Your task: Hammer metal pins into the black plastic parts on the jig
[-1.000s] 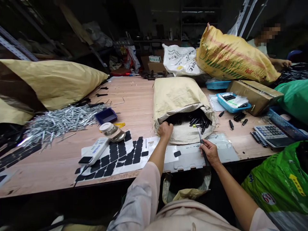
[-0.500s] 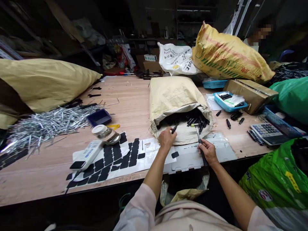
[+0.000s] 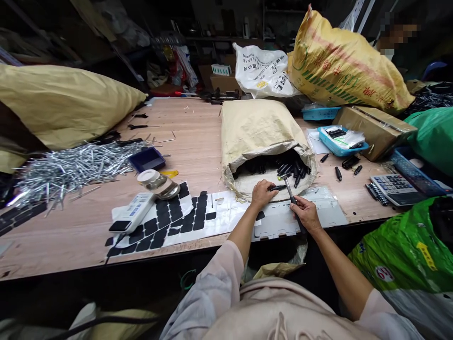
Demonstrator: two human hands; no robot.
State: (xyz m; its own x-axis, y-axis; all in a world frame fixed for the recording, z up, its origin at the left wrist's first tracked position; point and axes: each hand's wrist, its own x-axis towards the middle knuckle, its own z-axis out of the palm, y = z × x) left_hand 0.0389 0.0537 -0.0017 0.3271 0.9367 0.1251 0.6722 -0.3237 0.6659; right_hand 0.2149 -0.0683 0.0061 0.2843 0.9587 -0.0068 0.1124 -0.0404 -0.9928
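Note:
My left hand (image 3: 263,194) is closed on a slim black handle-like piece (image 3: 278,187), which lies sideways at the mouth of a beige woven sack (image 3: 260,125). In my right hand (image 3: 307,213) is a small hammer (image 3: 289,187) with a dark grip and a metal shaft. The yellowish head of the hammer is just above the black piece; whether they touch I cannot tell. Inside the open sack lie many similar black pieces (image 3: 296,170), partly hidden by its upper flap. A grey-white flat sheet (image 3: 320,210) lies under the sack's front edge.
Metal rods (image 3: 81,167) are heaped at left, near a dark blue tray (image 3: 146,159), a jar (image 3: 159,184) and a white device (image 3: 132,212). At right are a blue basket (image 3: 342,147), a calculator (image 3: 396,190) and a green sack (image 3: 399,250). A person is at the back right.
My left hand has moved right with the black piece, from the sack's left side to beside the hammer head. The hammer stays in my right hand. The view has shifted slightly.

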